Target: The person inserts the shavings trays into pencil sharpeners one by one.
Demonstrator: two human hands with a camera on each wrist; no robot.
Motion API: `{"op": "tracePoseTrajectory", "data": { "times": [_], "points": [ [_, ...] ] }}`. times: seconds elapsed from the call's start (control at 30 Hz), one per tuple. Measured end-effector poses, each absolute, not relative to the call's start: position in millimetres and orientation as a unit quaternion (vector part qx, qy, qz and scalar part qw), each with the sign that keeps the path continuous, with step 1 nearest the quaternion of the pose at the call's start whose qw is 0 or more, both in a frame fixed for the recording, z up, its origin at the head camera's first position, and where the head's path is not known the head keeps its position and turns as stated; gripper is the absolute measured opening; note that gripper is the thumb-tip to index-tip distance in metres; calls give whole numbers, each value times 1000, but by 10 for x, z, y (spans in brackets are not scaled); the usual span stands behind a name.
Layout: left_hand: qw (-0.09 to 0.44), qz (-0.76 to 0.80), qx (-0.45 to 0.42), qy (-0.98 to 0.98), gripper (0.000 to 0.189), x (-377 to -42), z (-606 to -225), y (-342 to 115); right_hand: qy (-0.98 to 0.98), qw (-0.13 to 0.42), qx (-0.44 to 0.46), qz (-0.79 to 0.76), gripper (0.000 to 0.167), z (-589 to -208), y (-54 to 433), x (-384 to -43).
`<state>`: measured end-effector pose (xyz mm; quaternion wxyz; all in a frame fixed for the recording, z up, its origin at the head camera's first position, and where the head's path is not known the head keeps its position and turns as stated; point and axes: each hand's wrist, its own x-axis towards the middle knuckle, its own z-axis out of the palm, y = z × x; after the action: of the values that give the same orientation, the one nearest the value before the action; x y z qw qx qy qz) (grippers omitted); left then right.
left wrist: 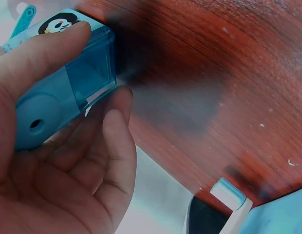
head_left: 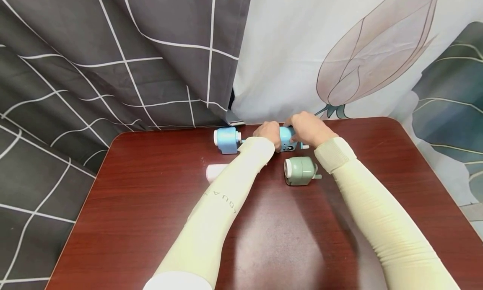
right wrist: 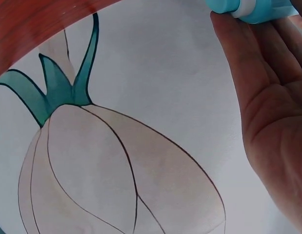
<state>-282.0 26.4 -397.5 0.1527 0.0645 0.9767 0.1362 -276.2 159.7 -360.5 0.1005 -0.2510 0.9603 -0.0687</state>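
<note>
Both hands are at a light-blue crank pencil sharpener (head_left: 286,138) with a panda-like picture, near the table's back edge. My left hand (head_left: 268,133) grips it from the left. In the left wrist view its thumb lies along the printed side of the sharpener (left wrist: 46,109), which shows a pencil hole and a see-through drawer. My right hand (head_left: 311,128) holds the same sharpener from the right, its fingers partly hidden. Only a small light-blue part of the sharpener (right wrist: 260,10) shows in the right wrist view. Its crank points right.
Left of the hands stands another blue sharpener (head_left: 227,140). A green sharpener (head_left: 300,171) stands nearer, between the arms. The left sleeve partly covers a pink object (head_left: 216,171). Behind the brown table (head_left: 151,206) hang a grey checked curtain (head_left: 170,80) and a white flowered one (head_left: 279,63).
</note>
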Motion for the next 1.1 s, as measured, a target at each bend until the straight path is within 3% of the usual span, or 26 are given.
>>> {"op": "tracePoseTrajectory", "data": {
  "times": [0.43,1.1],
  "points": [
    [127,121,69,982,24,-2731,-3927,251,960,101,-251,-68,36,-3592,1579,-2761],
    [126,122,72,982,23,-2719,-3910,244,961,102,-250,-67,39,-3576,1585,-2767]
  ]
}}
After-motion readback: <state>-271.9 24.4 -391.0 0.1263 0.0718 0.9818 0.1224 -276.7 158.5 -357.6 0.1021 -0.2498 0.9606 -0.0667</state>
